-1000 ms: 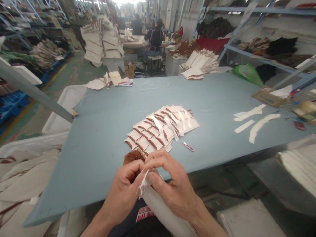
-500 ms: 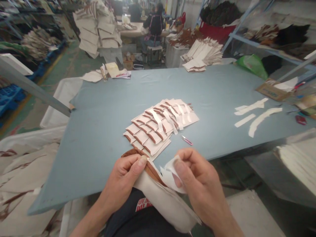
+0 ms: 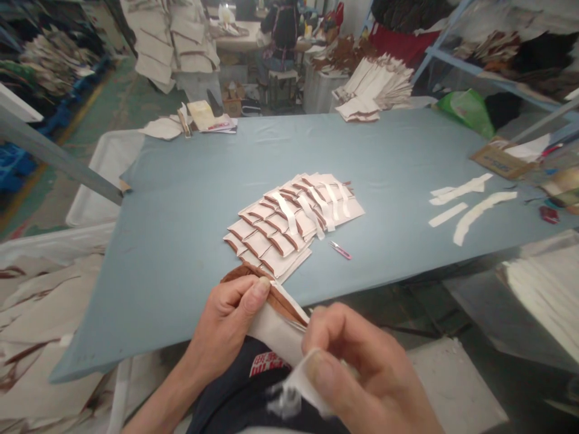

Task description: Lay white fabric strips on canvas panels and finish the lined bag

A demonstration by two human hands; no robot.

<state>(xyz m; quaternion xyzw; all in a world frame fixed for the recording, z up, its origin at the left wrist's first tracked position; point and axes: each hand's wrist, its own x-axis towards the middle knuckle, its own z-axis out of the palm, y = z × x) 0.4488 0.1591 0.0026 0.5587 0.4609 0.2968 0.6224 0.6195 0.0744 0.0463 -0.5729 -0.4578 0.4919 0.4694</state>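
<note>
My left hand (image 3: 233, 310) pinches a cream fabric piece (image 3: 274, 330) by its brown-lined opening, above my lap. A narrow white strip runs along that edge. My right hand (image 3: 362, 367), nearer the camera, has thumb and fingers closed on a thin white strip (image 3: 305, 380), whose loose end is curled and blurred. Part of the fabric piece is hidden behind my right hand. Just beyond my hands, overlapping cream pieces with brown edges (image 3: 265, 238) lie fanned out, several white strips (image 3: 312, 212) across them. Small pink-handled thread snips (image 3: 341, 251) rest beside the fan.
The blue-grey table (image 3: 181, 199) spans the view. Loose white strips (image 3: 486, 211) and a cardboard box (image 3: 502, 160) are at its right side. A fabric stack (image 3: 375, 87) stands at the far edge. Bins of cream pieces (image 3: 49, 325) stand left; a person sits at the back.
My right hand has moved down and toward the camera with the white strip, away from the fabric edge. My left hand keeps its pinch on the fabric piece. The view has shifted slightly.
</note>
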